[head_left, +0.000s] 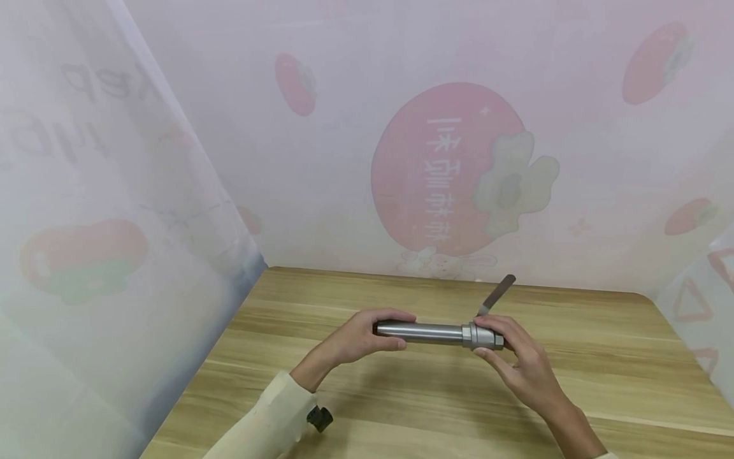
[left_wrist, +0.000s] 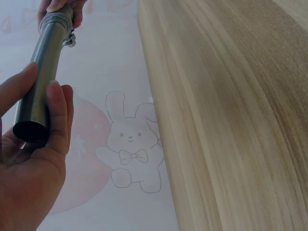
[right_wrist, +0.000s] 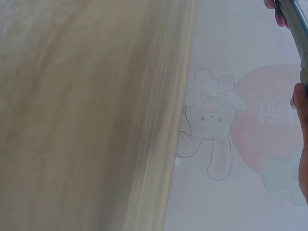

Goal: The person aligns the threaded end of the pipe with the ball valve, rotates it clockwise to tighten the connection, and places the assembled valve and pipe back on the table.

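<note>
A smooth steel pipe (head_left: 427,331) lies level above the table in the head view, joined at its right end to a metal ball valve (head_left: 483,337). The valve's dark lever handle (head_left: 497,294) sticks up and away to the back right. My left hand (head_left: 357,335) holds the pipe's free end between thumb and fingers; the left wrist view shows that dark, round pipe end (left_wrist: 31,131) near the palm. My right hand (head_left: 526,364) grips the valve body, thumb at the near side and fingers over the far side. Only part of this grip appears in the right wrist view.
Underneath is a wood-grain table (head_left: 275,357), its back edge against a pale printed curtain (head_left: 321,191) with strawberries and a rabbit. More curtain (head_left: 74,191) hangs at the left side. A small black device (head_left: 320,418) sits by the left sleeve (head_left: 266,414).
</note>
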`<state>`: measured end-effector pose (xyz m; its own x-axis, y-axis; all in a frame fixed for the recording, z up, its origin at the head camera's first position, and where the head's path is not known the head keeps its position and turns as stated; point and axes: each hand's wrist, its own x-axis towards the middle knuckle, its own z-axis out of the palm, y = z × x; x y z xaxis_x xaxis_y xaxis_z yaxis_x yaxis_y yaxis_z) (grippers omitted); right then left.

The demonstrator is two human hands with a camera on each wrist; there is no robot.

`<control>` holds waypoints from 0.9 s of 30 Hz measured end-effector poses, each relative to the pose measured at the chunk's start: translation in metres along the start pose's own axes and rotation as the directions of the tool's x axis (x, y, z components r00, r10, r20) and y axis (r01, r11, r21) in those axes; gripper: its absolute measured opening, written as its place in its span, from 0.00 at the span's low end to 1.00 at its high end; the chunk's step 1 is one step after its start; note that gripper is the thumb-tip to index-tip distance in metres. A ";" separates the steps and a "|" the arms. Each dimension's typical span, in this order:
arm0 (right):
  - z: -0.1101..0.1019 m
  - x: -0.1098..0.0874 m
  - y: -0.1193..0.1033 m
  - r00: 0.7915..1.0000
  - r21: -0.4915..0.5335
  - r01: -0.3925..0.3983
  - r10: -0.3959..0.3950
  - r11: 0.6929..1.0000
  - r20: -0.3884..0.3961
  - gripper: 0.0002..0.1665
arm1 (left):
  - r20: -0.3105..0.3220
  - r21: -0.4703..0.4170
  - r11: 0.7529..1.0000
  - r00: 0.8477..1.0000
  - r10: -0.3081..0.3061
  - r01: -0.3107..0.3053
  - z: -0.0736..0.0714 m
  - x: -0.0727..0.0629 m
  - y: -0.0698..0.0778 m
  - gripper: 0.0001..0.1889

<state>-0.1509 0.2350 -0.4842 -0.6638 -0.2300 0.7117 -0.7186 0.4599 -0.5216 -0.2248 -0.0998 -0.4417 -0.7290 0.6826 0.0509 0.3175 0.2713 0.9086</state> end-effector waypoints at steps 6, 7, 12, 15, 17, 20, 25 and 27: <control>0.000 -0.001 0.000 1.000 -0.016 -0.013 0.013 1.000 0.003 0.41 | -0.001 0.024 1.000 1.000 0.001 -0.001 0.001 0.000 0.000 0.25; 0.000 -0.001 0.000 1.000 -0.016 -0.012 0.012 1.000 0.003 0.41 | -0.004 0.026 1.000 1.000 0.003 -0.003 0.001 0.000 0.000 0.25; 0.000 -0.001 0.000 1.000 -0.004 -0.006 0.006 1.000 0.001 0.41 | -0.028 0.061 0.998 1.000 0.012 -0.010 0.003 0.000 0.001 0.24; 0.000 -0.001 0.000 1.000 0.002 -0.005 0.005 1.000 0.001 0.41 | -0.043 0.083 0.996 0.999 0.021 -0.017 0.004 -0.001 0.000 0.24; 0.000 -0.001 0.000 1.000 0.002 -0.008 0.008 1.000 0.002 0.41 | -0.049 0.085 0.996 0.998 0.026 -0.021 0.005 -0.001 0.001 0.24; 0.000 -0.001 0.000 1.000 -0.001 -0.007 0.007 1.000 0.001 0.41 | -0.058 0.082 0.996 0.998 0.028 -0.023 0.006 -0.002 0.001 0.24; -0.001 -0.001 0.000 1.000 -0.010 -0.010 0.010 1.000 0.002 0.41 | -0.058 0.058 0.998 0.998 0.003 0.000 0.006 -0.002 0.000 0.24; -0.001 -0.001 0.000 1.000 -0.010 -0.004 0.004 1.000 0.001 0.41 | -0.054 0.049 0.999 0.999 -0.003 0.006 0.006 -0.002 0.001 0.24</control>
<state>-0.1502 0.2357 -0.4843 -0.6669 -0.2288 0.7092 -0.7139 0.4691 -0.5200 -0.2199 -0.0968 -0.4437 -0.7615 0.6443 0.0701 0.3427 0.3085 0.8873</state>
